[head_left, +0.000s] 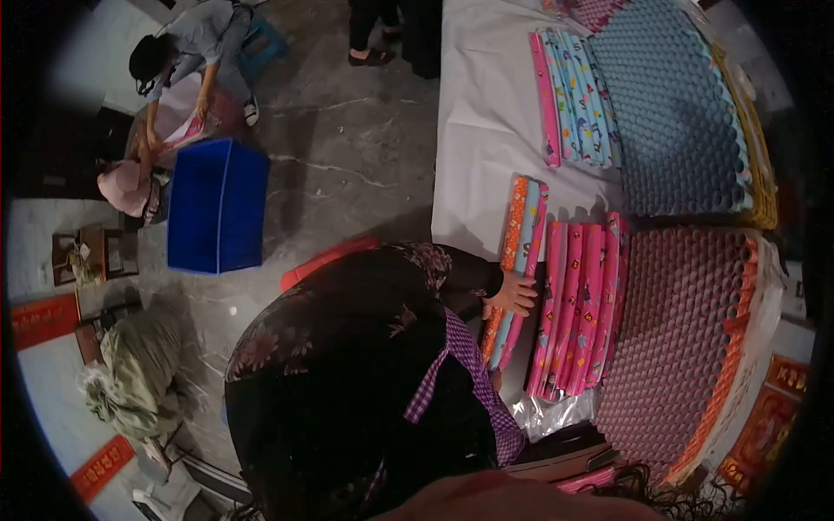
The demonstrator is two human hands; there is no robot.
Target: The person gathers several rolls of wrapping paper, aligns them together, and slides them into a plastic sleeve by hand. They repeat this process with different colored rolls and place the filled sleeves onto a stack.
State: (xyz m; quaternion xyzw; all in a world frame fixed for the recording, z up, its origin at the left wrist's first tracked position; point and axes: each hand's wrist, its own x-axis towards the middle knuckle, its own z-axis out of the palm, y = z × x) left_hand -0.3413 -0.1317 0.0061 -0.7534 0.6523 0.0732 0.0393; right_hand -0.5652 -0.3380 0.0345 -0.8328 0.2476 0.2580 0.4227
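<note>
My left hand (514, 293) comes out of a dark floral sleeve and lies across three long patterned rolls side by side, one orange (514, 226), one light blue (526, 247) and one pink (539, 227). Its fingers reach over the pink roll, and the thumb side is at the orange one. At the rolls' lower end a small bit of skin shows, likely my right hand (496, 379); its fingers are hidden. Just right of them lies a row of several pink patterned rolls (573, 304), with clear plastic (552, 415) at their lower end.
A white-covered table (486, 113) bears blue patterned rolls (580, 100), a blue textured stack (673, 108) and a mauve one (673, 339). A blue bin (217, 208) stands on the floor. Two people (195, 43) (130, 187) are at upper left; another person's legs (369, 30) show at the top.
</note>
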